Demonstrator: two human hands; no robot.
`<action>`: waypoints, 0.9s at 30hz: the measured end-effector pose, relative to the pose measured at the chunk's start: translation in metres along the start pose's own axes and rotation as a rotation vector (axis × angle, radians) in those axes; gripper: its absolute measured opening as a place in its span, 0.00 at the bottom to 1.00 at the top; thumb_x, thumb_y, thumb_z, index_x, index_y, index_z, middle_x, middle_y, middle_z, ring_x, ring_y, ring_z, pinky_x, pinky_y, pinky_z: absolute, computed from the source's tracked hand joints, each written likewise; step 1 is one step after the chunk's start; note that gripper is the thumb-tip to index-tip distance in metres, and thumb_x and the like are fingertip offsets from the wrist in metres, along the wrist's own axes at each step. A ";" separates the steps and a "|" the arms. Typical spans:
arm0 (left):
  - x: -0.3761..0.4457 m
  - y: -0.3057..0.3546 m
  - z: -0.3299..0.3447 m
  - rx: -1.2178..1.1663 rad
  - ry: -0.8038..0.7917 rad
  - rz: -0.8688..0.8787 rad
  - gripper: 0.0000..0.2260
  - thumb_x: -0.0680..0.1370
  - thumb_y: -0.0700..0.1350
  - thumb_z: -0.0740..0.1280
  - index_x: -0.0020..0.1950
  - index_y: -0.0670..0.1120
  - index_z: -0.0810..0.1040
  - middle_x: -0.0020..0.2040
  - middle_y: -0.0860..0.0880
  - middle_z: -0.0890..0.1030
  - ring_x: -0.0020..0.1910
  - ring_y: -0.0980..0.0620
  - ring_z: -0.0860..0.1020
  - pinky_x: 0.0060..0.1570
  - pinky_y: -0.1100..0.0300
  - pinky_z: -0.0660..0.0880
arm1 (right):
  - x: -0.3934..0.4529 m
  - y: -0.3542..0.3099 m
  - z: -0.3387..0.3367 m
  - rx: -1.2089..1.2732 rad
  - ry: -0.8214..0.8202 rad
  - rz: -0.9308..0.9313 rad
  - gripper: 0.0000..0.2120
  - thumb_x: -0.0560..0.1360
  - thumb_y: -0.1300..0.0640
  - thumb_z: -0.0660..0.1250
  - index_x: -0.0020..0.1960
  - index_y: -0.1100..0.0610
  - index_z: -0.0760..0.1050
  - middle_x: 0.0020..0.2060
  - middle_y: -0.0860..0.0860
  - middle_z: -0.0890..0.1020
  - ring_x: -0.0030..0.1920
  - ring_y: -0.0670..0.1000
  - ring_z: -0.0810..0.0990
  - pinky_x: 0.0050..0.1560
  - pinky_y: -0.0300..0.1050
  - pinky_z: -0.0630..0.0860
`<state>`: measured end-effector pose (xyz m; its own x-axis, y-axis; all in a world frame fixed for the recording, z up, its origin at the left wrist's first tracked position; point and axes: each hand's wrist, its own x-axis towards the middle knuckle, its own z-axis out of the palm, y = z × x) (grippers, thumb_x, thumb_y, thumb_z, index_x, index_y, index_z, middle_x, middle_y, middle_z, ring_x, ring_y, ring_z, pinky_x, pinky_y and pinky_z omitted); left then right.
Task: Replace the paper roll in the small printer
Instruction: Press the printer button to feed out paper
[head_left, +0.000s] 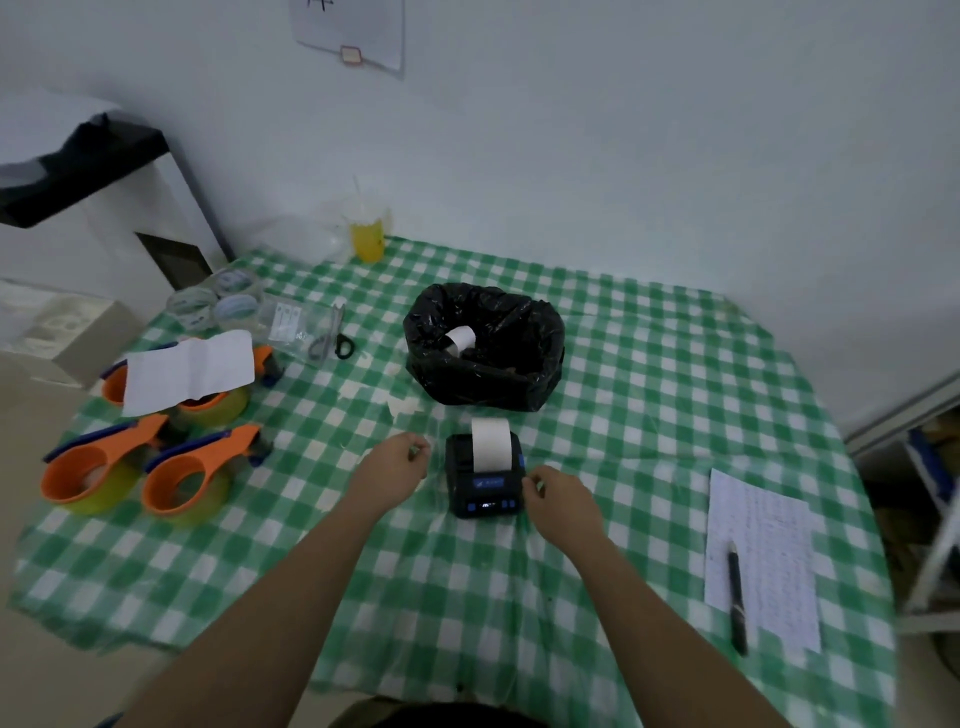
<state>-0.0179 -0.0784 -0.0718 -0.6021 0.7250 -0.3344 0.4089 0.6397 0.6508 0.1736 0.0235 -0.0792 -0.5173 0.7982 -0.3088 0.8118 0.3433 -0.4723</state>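
Observation:
The small black printer (483, 478) sits on the green checked tablecloth (623, 415), lid down, with a white paper strip (490, 444) curling up out of its slot. My left hand (397, 465) hovers just left of the printer, fingers pinched together. My right hand (558, 496) is at the printer's right edge, fingers curled, fingertips close to the casing. I cannot tell whether either hand pinches anything. A white paper roll (460, 338) lies inside the black bag-lined bin (540, 374) behind the printer.
Orange tape dispensers (130, 467) and a white sheet (187, 371) are at the left, with scissors (332, 340) and clear tape rolls (218, 299) behind them. A yellow drink cup (368, 239) stands by the wall. A pen (736, 597) lies on paper (769, 545) at the right.

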 end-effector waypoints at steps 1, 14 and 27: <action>0.001 0.001 -0.001 0.004 -0.008 0.008 0.10 0.78 0.47 0.60 0.55 0.46 0.76 0.44 0.42 0.84 0.44 0.43 0.81 0.46 0.49 0.78 | 0.000 0.000 -0.001 -0.002 0.006 0.006 0.13 0.79 0.51 0.56 0.50 0.59 0.75 0.38 0.55 0.79 0.36 0.52 0.74 0.37 0.44 0.68; 0.008 0.006 0.003 0.089 -0.038 0.071 0.11 0.79 0.47 0.59 0.56 0.45 0.76 0.45 0.44 0.81 0.42 0.45 0.78 0.46 0.50 0.77 | 0.004 -0.006 -0.005 0.003 0.043 0.020 0.13 0.78 0.52 0.57 0.50 0.60 0.76 0.39 0.57 0.80 0.36 0.53 0.73 0.36 0.42 0.67; -0.002 -0.002 0.039 0.072 -0.111 0.019 0.15 0.78 0.44 0.60 0.63 0.42 0.72 0.62 0.39 0.76 0.58 0.40 0.76 0.57 0.50 0.73 | 0.013 -0.002 0.004 -0.009 -0.088 -0.022 0.15 0.78 0.55 0.58 0.62 0.57 0.73 0.59 0.57 0.79 0.56 0.57 0.77 0.55 0.50 0.75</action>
<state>0.0095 -0.0715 -0.0990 -0.5158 0.7584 -0.3985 0.4700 0.6394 0.6085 0.1643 0.0314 -0.0858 -0.5563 0.7441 -0.3699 0.8024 0.3651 -0.4722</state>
